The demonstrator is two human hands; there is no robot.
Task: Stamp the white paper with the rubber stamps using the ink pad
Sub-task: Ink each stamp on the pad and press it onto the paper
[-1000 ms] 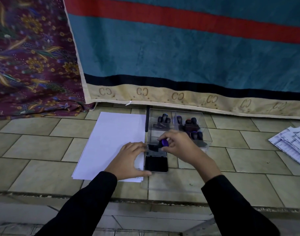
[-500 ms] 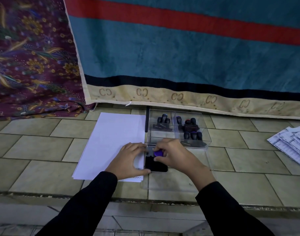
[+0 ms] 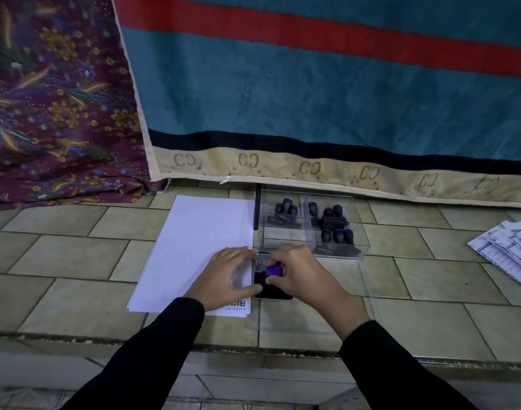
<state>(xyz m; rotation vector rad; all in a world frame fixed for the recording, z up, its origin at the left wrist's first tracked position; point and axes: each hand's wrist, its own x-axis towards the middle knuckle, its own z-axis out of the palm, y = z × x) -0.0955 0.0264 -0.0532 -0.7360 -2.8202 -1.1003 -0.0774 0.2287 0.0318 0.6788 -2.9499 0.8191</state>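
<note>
Pinching a purple-topped rubber stamp [image 3: 273, 270] between thumb and fingertips, a person's right hand [image 3: 305, 276] holds it upright over the black ink pad [image 3: 275, 292]. The pad lies on a tiled ledge [image 3: 76, 261] just beside the right edge of the white paper [image 3: 200, 241]. The stamp's lower end is hidden behind the fingers, so contact with the pad cannot be confirmed.

The left hand [image 3: 223, 276] rests on the paper's near right corner, curved in a C. Its thumb sits against the pad's near left edge and its fingertips reach the far left corner, gripping the pad from the side. A black printed mark [image 3: 238, 306] beginning "FRAG" shows on the paper beside the left wrist, partly covered. Both forearms wear black sleeves [image 3: 152, 350].

Just behind the pad stands a clear plastic box [image 3: 357, 232] split into two compartments, each holding several dark-handled stamps [image 3: 286, 210]. A thin dark rod [image 3: 257, 208] lies between the box and the paper. A transparent lid [image 3: 312, 318] lies flat at the ledge's near edge; whether the pad sits on it cannot be told. Printed sheets [image 3: 507, 247] fan out at far right, well apart from the work. A teal blanket [image 3: 312, 99] with a red stripe hangs behind, and a floral maroon cloth [image 3: 46, 99] lies to its left.
</note>
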